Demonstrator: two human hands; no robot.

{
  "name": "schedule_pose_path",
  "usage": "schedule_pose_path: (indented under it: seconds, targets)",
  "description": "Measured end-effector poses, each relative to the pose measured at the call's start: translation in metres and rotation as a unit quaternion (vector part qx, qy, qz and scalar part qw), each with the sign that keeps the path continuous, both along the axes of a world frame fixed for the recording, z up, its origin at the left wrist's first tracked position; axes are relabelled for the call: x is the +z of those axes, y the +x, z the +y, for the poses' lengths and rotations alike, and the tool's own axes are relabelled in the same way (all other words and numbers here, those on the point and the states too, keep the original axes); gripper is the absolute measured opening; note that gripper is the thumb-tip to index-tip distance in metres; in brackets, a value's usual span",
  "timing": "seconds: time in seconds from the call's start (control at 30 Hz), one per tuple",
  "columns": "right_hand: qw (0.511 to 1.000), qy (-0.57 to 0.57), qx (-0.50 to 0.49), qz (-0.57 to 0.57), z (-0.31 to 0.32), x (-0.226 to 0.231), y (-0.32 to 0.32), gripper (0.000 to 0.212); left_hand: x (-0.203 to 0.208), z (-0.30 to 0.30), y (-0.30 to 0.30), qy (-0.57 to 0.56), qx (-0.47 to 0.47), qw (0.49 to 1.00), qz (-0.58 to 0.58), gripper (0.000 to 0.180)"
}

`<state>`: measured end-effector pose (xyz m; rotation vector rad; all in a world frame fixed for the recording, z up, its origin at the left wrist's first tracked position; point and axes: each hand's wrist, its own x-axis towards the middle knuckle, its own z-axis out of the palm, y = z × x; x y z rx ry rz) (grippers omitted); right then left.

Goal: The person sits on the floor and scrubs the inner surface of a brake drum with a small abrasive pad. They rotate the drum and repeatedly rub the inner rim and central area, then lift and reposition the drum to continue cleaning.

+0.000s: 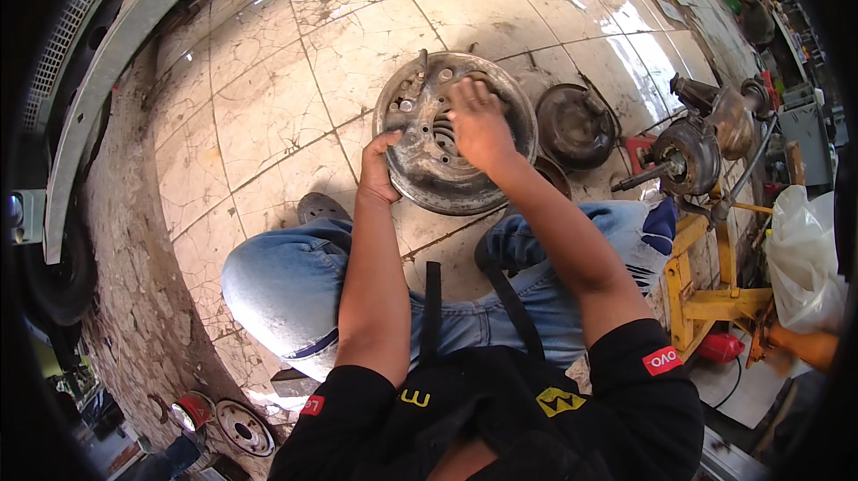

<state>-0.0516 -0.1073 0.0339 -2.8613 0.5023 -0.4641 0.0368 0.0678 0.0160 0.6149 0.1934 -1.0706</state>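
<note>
Before me, above the tiled floor (259, 159), is a worn, round metal brake backing plate (420, 172) with bolt holes and a raised rim. A coil shape shows through its centre opening. My left hand (379, 170) grips the near left rim, its thumb on the face and its other fingers hidden beneath. Across the upper right of the face lies my right hand (481, 123), fingers stretched out flat. Just right of the plate a dark round metal drum (576, 127) rests on the floor.
An axle hub assembly (693, 159) sits at the right above a yellow metal stand (715, 302). Beyond it hangs a white plastic bag (804, 257). At lower left are a wheel rim (244, 428) and a red can (192, 410). A vehicle bumper (89, 114) curves along the left.
</note>
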Motion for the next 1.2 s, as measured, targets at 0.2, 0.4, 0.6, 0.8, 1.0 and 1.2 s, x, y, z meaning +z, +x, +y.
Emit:
schedule_pose_path:
  seconds: [0.2, 0.4, 0.6, 0.8, 1.0, 1.2]
  targets:
    - [1.000, -0.025, -0.005, 0.003, 0.010, 0.009, -0.001, 0.042, -0.006, 0.004, 0.005, 0.009, -0.009, 1.000, 0.001, 0.042]
    - [0.999, 0.036, -0.004, 0.015, 0.000, 0.001, 0.001, 0.045, -0.005, 0.003, 0.004, 0.009, 0.000, 1.000, 0.003, 0.042]
    - [1.000, -0.010, 0.009, 0.003, 0.001, 0.006, 0.001, 0.043, -0.010, 0.004, 0.006, 0.018, -0.002, 0.999, 0.026, 0.042]
    - [0.999, 0.014, 0.032, -0.005, -0.004, 0.001, 0.002, 0.046, -0.007, 0.008, 0.004, 0.007, -0.021, 0.999, 0.033, 0.046]
    - [0.998, 0.057, 0.009, 0.026, -0.008, 0.008, 0.007, 0.047, -0.010, 0.010, 0.007, -0.008, -0.010, 1.000, 0.008, 0.047]
    - [0.996, 0.067, 0.048, 0.022, -0.011, 0.012, 0.007, 0.048, -0.016, 0.010, 0.010, 0.013, -0.001, 0.999, 0.031, 0.044]
